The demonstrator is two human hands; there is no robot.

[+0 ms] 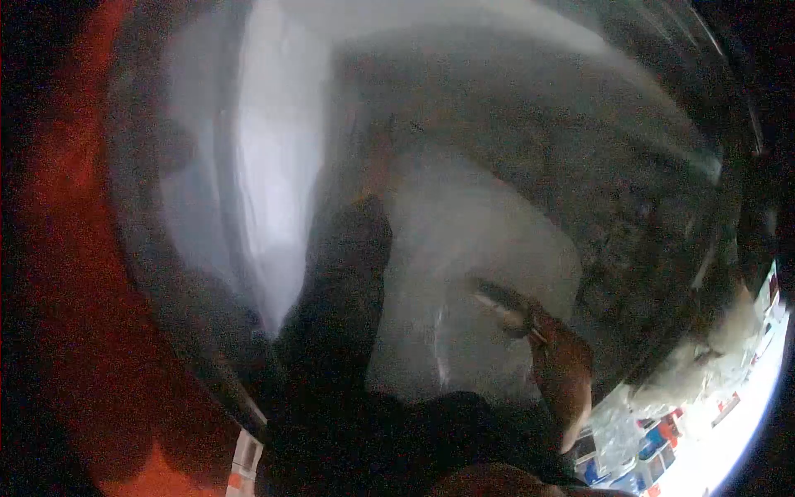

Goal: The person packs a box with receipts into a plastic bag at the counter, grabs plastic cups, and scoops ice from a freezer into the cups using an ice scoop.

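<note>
A large, rounded, glossy grey surface (pixel 464 91) fills most of the dim head view, with a bright vertical streak on its left. My right hand (pixel 565 364) is at the lower right, its fingers closed round a slim tool with a dark tip (pixel 501 305). Its tip points up and left, over a paler patch of the surface; whether it touches there I cannot tell. Blur and darkness hide the tool's exact kind. I cannot make out my left hand. A brownish rounded shape (pixel 489 480) at the bottom edge is too dark to name.
Reddish-orange material (pixel 74 331) runs down the left side. Crumpled clear plastic (pixel 617 431) and small coloured pieces lie at the lower right, beside a bright area. A pale strip (pixel 244 464) with orange marks stands at the lower left.
</note>
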